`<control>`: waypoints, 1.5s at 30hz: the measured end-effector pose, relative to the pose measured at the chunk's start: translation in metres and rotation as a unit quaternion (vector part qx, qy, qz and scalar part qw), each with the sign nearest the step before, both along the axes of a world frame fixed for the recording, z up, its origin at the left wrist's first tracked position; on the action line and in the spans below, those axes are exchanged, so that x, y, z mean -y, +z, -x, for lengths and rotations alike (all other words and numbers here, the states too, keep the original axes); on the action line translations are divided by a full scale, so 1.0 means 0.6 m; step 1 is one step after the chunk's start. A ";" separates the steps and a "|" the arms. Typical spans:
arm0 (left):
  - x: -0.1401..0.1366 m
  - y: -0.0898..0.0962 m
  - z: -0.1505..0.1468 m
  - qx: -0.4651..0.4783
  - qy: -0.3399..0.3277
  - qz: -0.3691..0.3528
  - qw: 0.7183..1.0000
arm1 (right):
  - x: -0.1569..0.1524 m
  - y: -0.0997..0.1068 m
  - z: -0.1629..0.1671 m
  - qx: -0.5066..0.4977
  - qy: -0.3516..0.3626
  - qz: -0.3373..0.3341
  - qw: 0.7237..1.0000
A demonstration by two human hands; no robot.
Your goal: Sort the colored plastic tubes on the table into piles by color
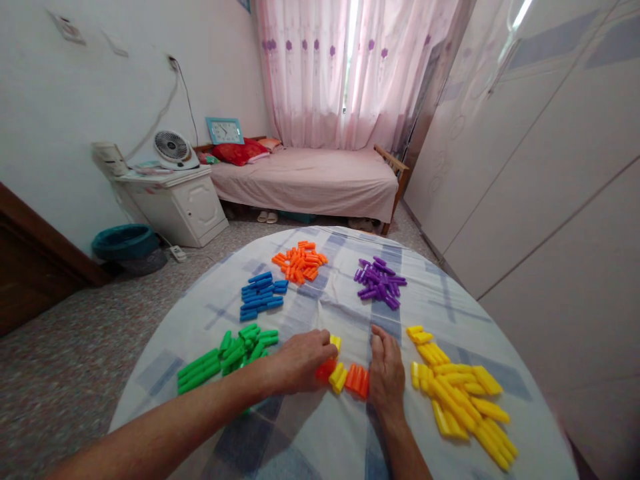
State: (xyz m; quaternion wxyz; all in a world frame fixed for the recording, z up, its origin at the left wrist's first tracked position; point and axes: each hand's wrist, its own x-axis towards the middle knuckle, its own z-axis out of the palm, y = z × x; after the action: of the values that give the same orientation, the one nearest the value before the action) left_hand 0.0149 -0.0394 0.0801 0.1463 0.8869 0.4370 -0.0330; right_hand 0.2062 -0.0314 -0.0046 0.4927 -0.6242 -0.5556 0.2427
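On the round table, a small cluster of short, cap-like plastic tubes lies between my hands. It has yellow tubes (339,378) in the middle and red-orange tubes (357,381) on the right. My left hand (306,360) is closed, its fingertips at a yellow tube (335,343) on the far side of the cluster; its palm side is hidden. More red-orange tubes (326,369) show partly beneath this hand. My right hand (387,373) rests on its edge with fingers stretched forward, beside the red-orange tubes and apparently touching them.
Green tubes (247,347) lie left, partly behind my left forearm. Blue tubes (261,295), orange tubes (299,262) and purple tubes (380,282) form piles farther back. A large yellow pile (463,393) spreads at right. A checked cloth (330,310) covers the table; a bed (310,177) stands beyond.
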 end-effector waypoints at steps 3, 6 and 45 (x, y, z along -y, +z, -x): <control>0.016 -0.025 -0.007 -0.016 0.025 -0.013 0.999 | -0.001 -0.002 -0.001 -0.002 0.001 0.001 1.000; 0.017 -0.027 -0.002 0.005 0.029 -0.001 1.000 | -0.002 -0.003 -0.002 -0.003 0.002 0.003 1.000; -0.163 0.004 0.043 0.129 0.200 -0.152 0.959 | 0.002 0.000 -0.004 -0.064 -0.007 0.024 0.998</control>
State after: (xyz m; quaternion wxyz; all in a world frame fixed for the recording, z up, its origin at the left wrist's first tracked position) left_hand -0.0106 0.0584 0.0825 0.0690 0.7900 0.5826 0.1783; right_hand 0.2087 -0.0328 -0.0049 0.5138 -0.6232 -0.5121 0.2920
